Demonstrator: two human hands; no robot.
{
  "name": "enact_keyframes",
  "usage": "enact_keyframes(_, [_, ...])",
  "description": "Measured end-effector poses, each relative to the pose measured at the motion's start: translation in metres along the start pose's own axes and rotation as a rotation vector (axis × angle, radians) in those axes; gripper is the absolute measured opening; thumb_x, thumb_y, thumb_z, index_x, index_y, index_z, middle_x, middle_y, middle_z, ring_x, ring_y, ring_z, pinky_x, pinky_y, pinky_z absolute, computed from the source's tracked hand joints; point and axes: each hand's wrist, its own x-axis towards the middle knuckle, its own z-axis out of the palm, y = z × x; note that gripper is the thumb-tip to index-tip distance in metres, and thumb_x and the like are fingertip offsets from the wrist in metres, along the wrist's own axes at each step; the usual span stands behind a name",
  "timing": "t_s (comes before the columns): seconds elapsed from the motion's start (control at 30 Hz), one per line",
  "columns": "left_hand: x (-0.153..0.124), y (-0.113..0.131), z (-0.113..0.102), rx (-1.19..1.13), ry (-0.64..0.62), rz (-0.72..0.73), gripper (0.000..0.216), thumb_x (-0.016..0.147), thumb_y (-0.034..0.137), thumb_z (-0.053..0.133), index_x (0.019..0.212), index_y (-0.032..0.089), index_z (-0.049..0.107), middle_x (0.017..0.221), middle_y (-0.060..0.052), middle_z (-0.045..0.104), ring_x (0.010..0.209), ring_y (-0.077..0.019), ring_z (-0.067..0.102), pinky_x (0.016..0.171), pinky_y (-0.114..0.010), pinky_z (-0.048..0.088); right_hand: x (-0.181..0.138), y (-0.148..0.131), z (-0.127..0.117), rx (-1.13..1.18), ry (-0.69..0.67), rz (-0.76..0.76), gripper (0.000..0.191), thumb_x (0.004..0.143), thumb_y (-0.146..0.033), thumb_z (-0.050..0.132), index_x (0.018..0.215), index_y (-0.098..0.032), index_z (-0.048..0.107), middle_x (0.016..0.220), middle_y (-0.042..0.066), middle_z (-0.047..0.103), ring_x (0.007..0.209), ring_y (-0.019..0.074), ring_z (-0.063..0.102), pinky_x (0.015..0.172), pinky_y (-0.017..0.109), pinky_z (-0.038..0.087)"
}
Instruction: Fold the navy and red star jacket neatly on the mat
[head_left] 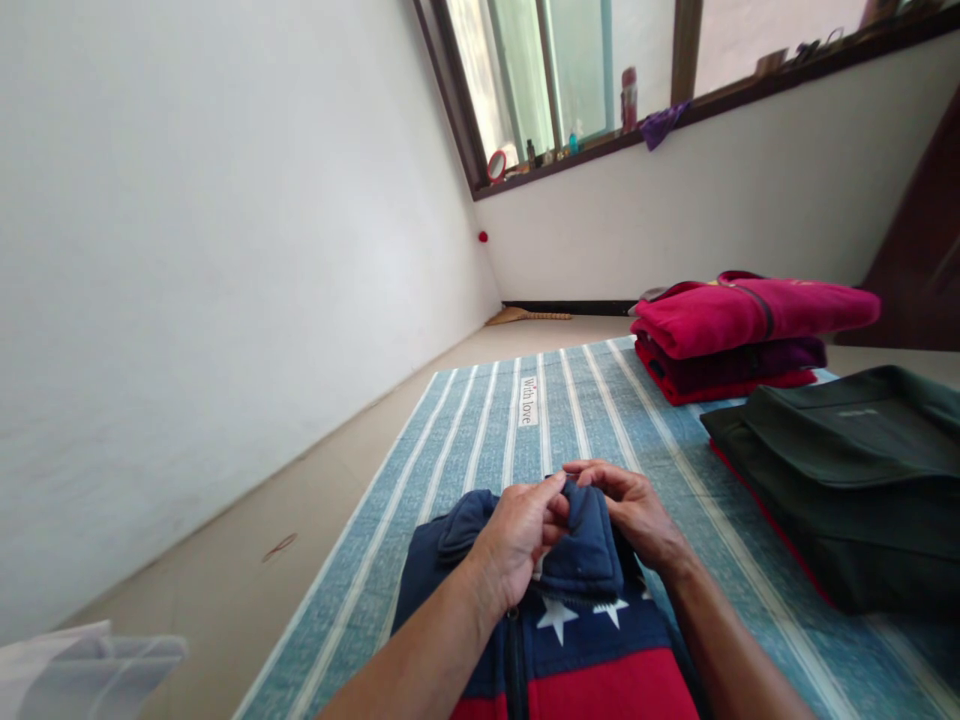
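Observation:
A navy and red zip jacket [600, 690] with white stars lies in front of me on a blue striped mat [480, 430]. My left hand [521, 535] pinches the jacket's collar near its middle, fingers closed on the cloth. On the collar's right side, my right hand [630, 505] grips the upper edge, its thumb and fingertips close to those of the left. The collar stands partly raised between both hands. Part of the cloth is hidden behind my fingers and wrists.
Folded pink and purple clothes [750, 320] are stacked at the back right. Nearer on the right lies a folded dark green garment [855, 480]. A whitish cloth [82, 670] is at the lower left. A small broom [529, 315] rests by the far wall.

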Motion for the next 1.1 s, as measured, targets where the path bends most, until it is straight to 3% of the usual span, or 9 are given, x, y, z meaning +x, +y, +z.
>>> enact_keyframes(0.13, [0.001, -0.001, -0.003, 0.014, -0.001, -0.022, 0.027, 0.078, 0.037, 0.059, 0.062, 0.015, 0.054, 0.049, 0.000, 0.054, 0.037, -0.0097, 0.049, 0.039, -0.019, 0.032, 0.001, 0.004, 0.000, 0.068, 0.020, 0.029, 0.022, 0.067, -0.033, 0.081, 0.072, -0.018, 0.065, 0.101, 0.005, 0.069, 0.094, 0.0208, 0.063, 0.084, 0.032, 0.048])
enact_keyframes(0.23, [-0.002, -0.001, -0.005, 0.128, -0.010, 0.077, 0.014, 0.074, 0.024, 0.059, 0.064, 0.016, 0.054, 0.051, 0.001, 0.055, 0.041, -0.0091, 0.050, 0.042, -0.019, 0.033, 0.001, 0.005, 0.001, 0.082, 0.036, 0.046, 0.026, 0.065, -0.033, 0.083, 0.072, -0.017, 0.064, 0.095, 0.005, 0.070, 0.088, 0.0197, 0.063, 0.081, 0.031, 0.049])
enact_keyframes(0.33, [-0.001, 0.003, -0.013, 0.444, 0.071, 0.291, 0.005, 0.071, 0.013, 0.054, 0.069, 0.017, 0.055, 0.056, 0.002, 0.057, 0.049, -0.0105, 0.054, 0.049, -0.020, 0.038, 0.001, 0.003, 0.002, 0.100, 0.038, 0.061, 0.025, 0.066, -0.033, 0.082, 0.073, -0.018, 0.065, 0.092, 0.004, 0.070, 0.083, 0.0178, 0.062, 0.077, 0.029, 0.049])
enact_keyframes(0.47, [0.007, 0.015, -0.034, 0.977, 0.201, 0.608, 0.011, 0.069, 0.008, 0.054, 0.073, 0.017, 0.059, 0.069, -0.001, 0.062, 0.068, -0.0155, 0.059, 0.066, -0.026, 0.044, -0.001, 0.001, 0.004, 0.125, 0.047, 0.070, 0.024, 0.066, -0.031, 0.083, 0.073, -0.018, 0.064, 0.090, 0.003, 0.070, 0.080, 0.0162, 0.062, 0.076, 0.028, 0.050])
enact_keyframes(0.57, [0.014, 0.022, -0.046, 1.205, 0.140, 0.671, 0.021, 0.067, 0.010, 0.056, 0.084, 0.017, 0.066, 0.085, -0.003, 0.066, 0.080, -0.0181, 0.060, 0.073, -0.027, 0.044, -0.001, 0.001, 0.004, 0.116, 0.036, 0.069, 0.022, 0.067, -0.030, 0.082, 0.074, -0.018, 0.065, 0.089, 0.003, 0.070, 0.078, 0.0155, 0.062, 0.074, 0.027, 0.050])
enact_keyframes(0.67, [0.021, 0.025, -0.049, 1.182, -0.079, 0.608, 0.031, 0.067, 0.016, 0.060, 0.098, 0.018, 0.068, 0.093, -0.002, 0.069, 0.086, -0.0187, 0.061, 0.076, -0.026, 0.045, -0.001, 0.001, 0.003, 0.117, 0.031, 0.066, 0.021, 0.067, -0.029, 0.082, 0.074, -0.018, 0.065, 0.088, 0.002, 0.069, 0.078, 0.0152, 0.062, 0.072, 0.025, 0.049])
enact_keyframes(0.73, [0.024, 0.025, -0.048, 1.128, -0.189, 0.571, 0.030, 0.068, 0.019, 0.061, 0.097, 0.018, 0.069, 0.091, 0.000, 0.070, 0.086, -0.0181, 0.061, 0.077, -0.025, 0.045, -0.001, 0.003, 0.002, 0.127, 0.037, 0.072, 0.022, 0.067, -0.029, 0.082, 0.074, -0.017, 0.065, 0.088, 0.002, 0.068, 0.078, 0.0155, 0.061, 0.071, 0.025, 0.049])
enact_keyframes(0.9, [0.029, 0.019, -0.042, 1.050, -0.173, 0.588, 0.020, 0.068, 0.024, 0.062, 0.085, 0.016, 0.070, 0.079, 0.001, 0.066, 0.077, -0.0160, 0.059, 0.069, -0.024, 0.042, -0.003, 0.005, 0.000, 0.111, 0.056, 0.087, 0.025, 0.065, -0.029, 0.083, 0.079, -0.017, 0.066, 0.079, 0.001, 0.065, 0.071, 0.0137, 0.058, 0.066, 0.023, 0.047])
enact_keyframes(1.1, [0.037, 0.017, -0.043, 0.847, -0.225, 0.459, 0.013, 0.063, 0.027, 0.066, 0.067, 0.015, 0.063, 0.063, 0.004, 0.057, 0.062, -0.0117, 0.051, 0.058, -0.022, 0.037, -0.003, 0.001, 0.001, 0.091, 0.090, 0.104, 0.027, 0.063, -0.030, 0.084, 0.076, -0.017, 0.064, 0.069, -0.003, 0.062, 0.060, 0.0086, 0.051, 0.056, 0.018, 0.041])
